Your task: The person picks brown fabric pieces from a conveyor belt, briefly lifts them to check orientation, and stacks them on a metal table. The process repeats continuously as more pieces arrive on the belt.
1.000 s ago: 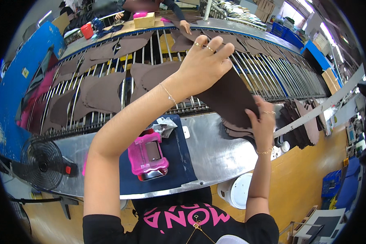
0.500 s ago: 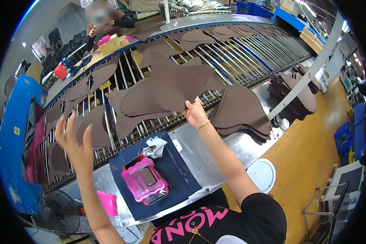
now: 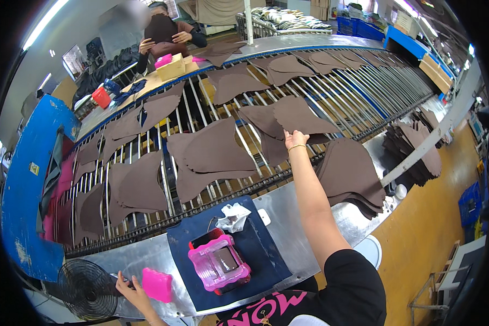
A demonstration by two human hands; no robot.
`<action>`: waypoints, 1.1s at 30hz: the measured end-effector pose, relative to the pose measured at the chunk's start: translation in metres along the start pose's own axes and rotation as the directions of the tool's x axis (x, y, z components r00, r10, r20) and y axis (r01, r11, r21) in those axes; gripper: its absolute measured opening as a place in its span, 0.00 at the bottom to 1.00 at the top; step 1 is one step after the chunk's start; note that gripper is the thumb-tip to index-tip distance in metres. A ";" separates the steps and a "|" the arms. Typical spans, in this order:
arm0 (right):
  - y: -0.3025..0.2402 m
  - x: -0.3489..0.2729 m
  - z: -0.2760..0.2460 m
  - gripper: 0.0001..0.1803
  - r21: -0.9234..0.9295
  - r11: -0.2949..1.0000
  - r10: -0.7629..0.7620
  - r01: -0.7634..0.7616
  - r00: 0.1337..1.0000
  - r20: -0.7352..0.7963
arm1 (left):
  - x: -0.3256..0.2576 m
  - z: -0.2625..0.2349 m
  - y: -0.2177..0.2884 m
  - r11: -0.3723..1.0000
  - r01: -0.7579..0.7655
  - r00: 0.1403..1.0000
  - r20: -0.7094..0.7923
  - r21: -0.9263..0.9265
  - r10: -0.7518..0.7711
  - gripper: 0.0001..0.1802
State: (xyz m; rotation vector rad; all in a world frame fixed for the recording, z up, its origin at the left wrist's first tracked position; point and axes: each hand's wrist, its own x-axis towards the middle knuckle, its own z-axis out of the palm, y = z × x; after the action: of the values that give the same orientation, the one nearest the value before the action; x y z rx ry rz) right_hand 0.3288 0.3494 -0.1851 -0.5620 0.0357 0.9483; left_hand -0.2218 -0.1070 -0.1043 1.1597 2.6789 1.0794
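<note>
My right hand (image 3: 296, 139) pinches the near edge of a brown curved cut piece (image 3: 303, 116) over the roller conveyor. Beneath and left of it lie further brown pieces, partly covered. My left hand (image 3: 132, 292) is low at the left, fingers apart and holding nothing that I can see. It is between the black fan (image 3: 88, 289) and a bright pink block (image 3: 157, 284) on the metal ledge. A layered pair of brown pieces (image 3: 212, 155) lies on the bars in front of me. Right of my right forearm rests a stack of brown pieces (image 3: 349, 171).
A pink plastic basket (image 3: 214, 266) and crumpled white wrapping (image 3: 233, 217) sit on a dark blue mat (image 3: 269, 252). A white slanted post (image 3: 437, 138) crosses at right, near another brown stack (image 3: 410, 144). Across the conveyor, a co-worker's hands hold a dark brown piece (image 3: 161, 28).
My right hand has moved right and farther away with a brown piece, baring the pair on the bars. My left hand has dropped toward the fan. The co-worker now holds up a piece.
</note>
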 end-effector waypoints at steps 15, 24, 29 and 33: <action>-0.174 -0.165 -0.006 0.08 -0.752 0.623 0.111 0.215 0.928 0.357 | -0.008 0.070 -0.009 0.939 -0.324 0.944 0.105 0.113 0.313 0.20; -0.321 -0.145 -0.134 0.30 -0.697 -0.715 -0.373 -0.053 0.872 0.316 | -0.002 0.085 -0.019 0.919 -0.314 0.947 0.144 0.238 0.287 0.19; -0.309 -0.163 -0.107 0.33 -0.646 -0.740 -0.397 -0.185 0.896 0.198 | -0.001 0.084 -0.021 0.918 -0.310 0.948 0.152 0.249 0.279 0.20; -0.307 -0.172 -0.085 0.32 -0.513 -0.829 -0.400 -0.223 0.877 0.266 | -0.004 0.081 -0.014 0.924 -0.293 0.953 0.157 0.247 0.261 0.20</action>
State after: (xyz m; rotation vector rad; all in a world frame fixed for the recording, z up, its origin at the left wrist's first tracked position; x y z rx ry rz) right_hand 0.4833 0.0400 -0.0769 -2.8939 -1.0036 -0.2361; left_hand -0.2049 -0.0688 -0.1750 1.6350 2.6810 0.6503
